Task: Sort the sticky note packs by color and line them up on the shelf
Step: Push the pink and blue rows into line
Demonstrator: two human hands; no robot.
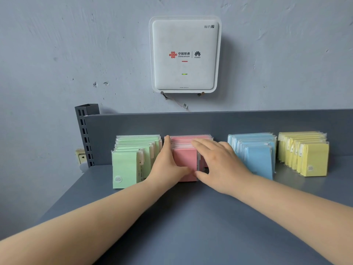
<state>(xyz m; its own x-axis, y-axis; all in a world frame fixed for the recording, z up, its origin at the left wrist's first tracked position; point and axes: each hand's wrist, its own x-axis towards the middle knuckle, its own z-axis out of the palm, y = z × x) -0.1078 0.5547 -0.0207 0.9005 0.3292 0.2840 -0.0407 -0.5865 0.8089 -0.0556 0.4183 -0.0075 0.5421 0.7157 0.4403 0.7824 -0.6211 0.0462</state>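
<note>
A gray shelf point(191, 226) stands by a blue wall point(57, 54) with a white wifi box point(185, 54). Green packs point(131, 159), pink packs point(186, 161), blue packs point(254, 153) and yellow packs point(303, 152) stand in rows. The left hand point(168, 165) and right hand point(219, 165) press flat, fingers straight, on the pink row's sides.

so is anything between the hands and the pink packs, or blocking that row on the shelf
Nothing visible does. The left hand lies against the left side of the pink packs and the right hand rests on their right side. The green packs and blue packs stand apart on either side on the shelf.
</note>
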